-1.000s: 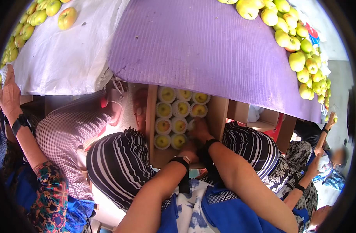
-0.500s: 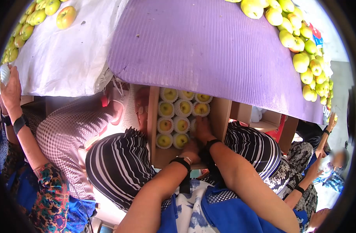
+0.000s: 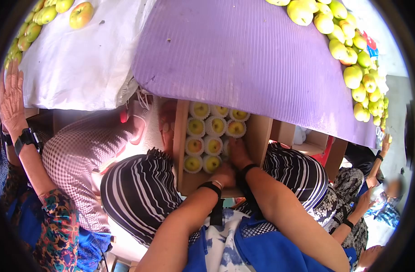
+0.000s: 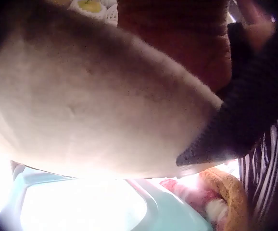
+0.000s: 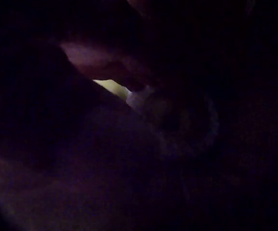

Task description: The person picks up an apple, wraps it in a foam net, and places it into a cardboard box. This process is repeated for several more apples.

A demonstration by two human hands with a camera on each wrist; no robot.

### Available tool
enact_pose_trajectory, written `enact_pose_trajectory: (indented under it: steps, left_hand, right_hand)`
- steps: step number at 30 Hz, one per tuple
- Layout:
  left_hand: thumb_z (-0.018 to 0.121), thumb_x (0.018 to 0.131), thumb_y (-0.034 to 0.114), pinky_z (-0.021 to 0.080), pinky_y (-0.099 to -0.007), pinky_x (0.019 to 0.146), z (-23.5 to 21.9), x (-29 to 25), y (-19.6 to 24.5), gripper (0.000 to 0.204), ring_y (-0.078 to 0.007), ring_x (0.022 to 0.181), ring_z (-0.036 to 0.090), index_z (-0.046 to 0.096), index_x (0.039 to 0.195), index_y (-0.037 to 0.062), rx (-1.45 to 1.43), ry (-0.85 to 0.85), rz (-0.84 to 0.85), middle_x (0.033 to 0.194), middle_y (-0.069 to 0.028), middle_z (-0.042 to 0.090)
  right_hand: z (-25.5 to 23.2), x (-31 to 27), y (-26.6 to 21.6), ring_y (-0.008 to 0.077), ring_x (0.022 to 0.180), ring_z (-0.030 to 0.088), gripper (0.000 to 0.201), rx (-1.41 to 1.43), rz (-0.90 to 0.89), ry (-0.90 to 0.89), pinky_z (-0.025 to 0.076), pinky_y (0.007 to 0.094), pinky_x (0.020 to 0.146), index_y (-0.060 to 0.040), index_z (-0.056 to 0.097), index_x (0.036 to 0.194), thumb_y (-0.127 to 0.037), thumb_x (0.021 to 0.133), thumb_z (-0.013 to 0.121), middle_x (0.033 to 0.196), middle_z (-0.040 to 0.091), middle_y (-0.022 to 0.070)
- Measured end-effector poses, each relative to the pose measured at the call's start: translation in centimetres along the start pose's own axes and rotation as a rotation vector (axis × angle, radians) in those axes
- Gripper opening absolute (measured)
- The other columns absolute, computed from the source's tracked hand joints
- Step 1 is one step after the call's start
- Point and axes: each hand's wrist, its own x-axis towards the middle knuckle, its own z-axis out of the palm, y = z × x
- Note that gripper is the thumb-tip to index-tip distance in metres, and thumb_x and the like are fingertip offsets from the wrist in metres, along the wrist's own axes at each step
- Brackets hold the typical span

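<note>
On the person's lap, a cardboard box (image 3: 182, 183) holds rows of yellow-green apples (image 3: 213, 146) in white foam nets. My right hand (image 3: 239, 154) reaches into its right column, fingers bent down over an apple in a foam net (image 3: 226, 148), which they mostly cover. In the dark right wrist view, a foam net (image 5: 211, 120) shows close beside the hand. My left hand (image 3: 224, 175) is low in the box, just below the nearest row, and its fingers are hidden behind the right wrist. The left wrist view shows mostly forearm skin and a dark strap (image 4: 225, 130).
A purple corrugated sheet (image 3: 207, 54) overhangs the box's far end, with loose apples (image 3: 352, 77) piled at its right. White cloth (image 3: 76, 59) covers the left side. Other people sit close on both sides; one person's hand (image 3: 12, 97) rests by the cloth. A light-blue plastic thing (image 4: 168, 207) lies below.
The box has shifted slightly right in view. My hands stay in nearly the same spot in it. The neighbour's hand at left held a netted fruit before and now lies with straight fingers.
</note>
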Motion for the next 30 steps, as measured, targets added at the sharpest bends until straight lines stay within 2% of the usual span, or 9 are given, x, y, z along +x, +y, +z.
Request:
enact_pose_trajectory:
  steps: [7, 10, 12, 16, 18, 21, 22, 24, 30]
  left_hand:
    - [0.052, 0.076, 0.021, 0.042, -0.0366, 0.086, 0.9, 1.3, -1.2, 0.033, -0.0312, 0.102, 0.051, 0.058, 0.104, 0.0042, 0.02, 0.144, 0.098, 0.111, -0.0194, 0.053]
    - [0.051, 0.074, 0.024, 0.038, -0.0407, 0.09, 1.2, 2.1, -2.5, 0.034, -0.032, 0.105, 0.05, 0.061, 0.1, 0.0048, -0.147, 0.163, -0.074, 0.109, -0.0183, 0.054]
    - [0.051, 0.075, 0.024, 0.044, -0.0416, 0.079, -0.3, 0.7, -2.8, 0.028, -0.034, 0.091, 0.057, 0.063, 0.09, 0.0036, -0.249, 0.433, -0.236, 0.099, -0.0192, 0.058]
    - [0.051, 0.075, 0.021, 0.045, -0.0424, 0.067, 0.5, 3.8, -7.9, 0.022, -0.0327, 0.076, 0.059, 0.061, 0.08, 0.0024, -0.304, 0.862, -0.153, 0.086, -0.0192, 0.061]
    - [0.049, 0.078, 0.019, 0.043, -0.0319, 0.049, 0.1, 4.2, -9.0, 0.015, -0.0217, 0.057, 0.055, 0.056, 0.076, 0.006, -1.132, 1.11, -0.113, 0.066, -0.0089, 0.057]
    - [0.045, 0.081, 0.018, 0.042, -0.028, 0.047, -4.3, -1.6, -4.1, 0.015, -0.0165, 0.055, 0.053, 0.052, 0.072, 0.0088, -1.57, 1.093, -0.213, 0.061, -0.004, 0.052]
    - [0.045, 0.081, 0.018, 0.042, -0.028, 0.047, -5.6, -4.1, -2.2, 0.015, -0.0165, 0.055, 0.053, 0.052, 0.072, 0.0088, -1.557, 1.104, -0.192, 0.061, -0.004, 0.052]
    - [0.046, 0.082, 0.019, 0.041, -0.0278, 0.047, -7.3, -9.0, 1.8, 0.016, -0.0157, 0.051, 0.05, 0.05, 0.07, 0.0084, -1.663, 1.046, 0.13, 0.059, -0.0035, 0.05]
    - [0.046, 0.086, 0.025, 0.038, -0.0298, 0.056, -5.7, -17.1, 5.3, 0.024, -0.0162, 0.057, 0.044, 0.043, 0.067, 0.0107, -1.846, 0.708, 0.442, 0.059, -0.0021, 0.042]
  right_hand:
    - [-2.9, -0.4, -1.4, 0.0399, 0.102, 0.045, 0.035, 0.048, 0.038, -0.049, 0.041, 0.0418, 0.083, -0.0043, 0.046, 0.106, -0.005, 0.072, 0.052, 0.11, 0.044, 0.0262]
    - [-4.2, 0.4, -0.8, 0.0365, 0.097, 0.05, 0.024, -0.016, 0.006, -0.141, 0.042, 0.0396, 0.083, -0.0045, 0.054, 0.097, -0.01, 0.073, 0.051, 0.104, 0.05, 0.0219]
    - [-5.8, 1.1, -0.6, 0.0346, 0.092, 0.054, 0.02, -0.119, -0.046, -0.195, 0.043, 0.0386, 0.082, -0.0044, 0.058, 0.091, -0.012, 0.074, 0.051, 0.099, 0.055, 0.0194]
    - [-14.4, -0.1, -4.7, 0.0319, 0.083, 0.058, 0.016, 0.01, 0.082, 0.073, 0.046, 0.0377, 0.076, -0.0037, 0.06, 0.082, -0.016, 0.074, 0.054, 0.085, 0.06, 0.0167]
    - [-17.5, -1.9, -6.1, 0.033, 0.08, 0.058, 0.019, 0.3, 0.019, 0.229, 0.047, 0.0384, 0.071, -0.0021, 0.061, 0.081, -0.018, 0.074, 0.054, 0.084, 0.061, 0.0183]
    - [-22.2, -6.6, -8.7, 0.0307, 0.074, 0.059, 0.021, 0.483, -0.041, 0.2, 0.046, 0.0368, 0.067, -0.0015, 0.061, 0.085, -0.018, 0.074, 0.054, 0.079, 0.061, 0.0174]
    - [-23.4, -8.6, -9.3, 0.0217, 0.069, 0.059, 0.021, 0.613, -0.04, 0.164, 0.046, 0.0318, 0.064, 0.0004, 0.06, 0.085, -0.017, 0.075, 0.055, 0.071, 0.061, 0.0134]
    - [-24.7, -12.4, -9.4, 0.0173, 0.068, 0.058, 0.019, 0.725, -0.079, 0.168, 0.045, 0.029, 0.062, 0.001, 0.06, 0.084, -0.016, 0.076, 0.055, 0.07, 0.06, 0.0107]
    - [-26.0, -20.6, -5.9, 0.0074, 0.058, 0.054, 0.011, 1.212, -0.043, 0.535, 0.045, 0.0204, 0.055, -0.0012, 0.059, 0.08, -0.009, 0.084, 0.052, 0.065, 0.056, 0.0009]
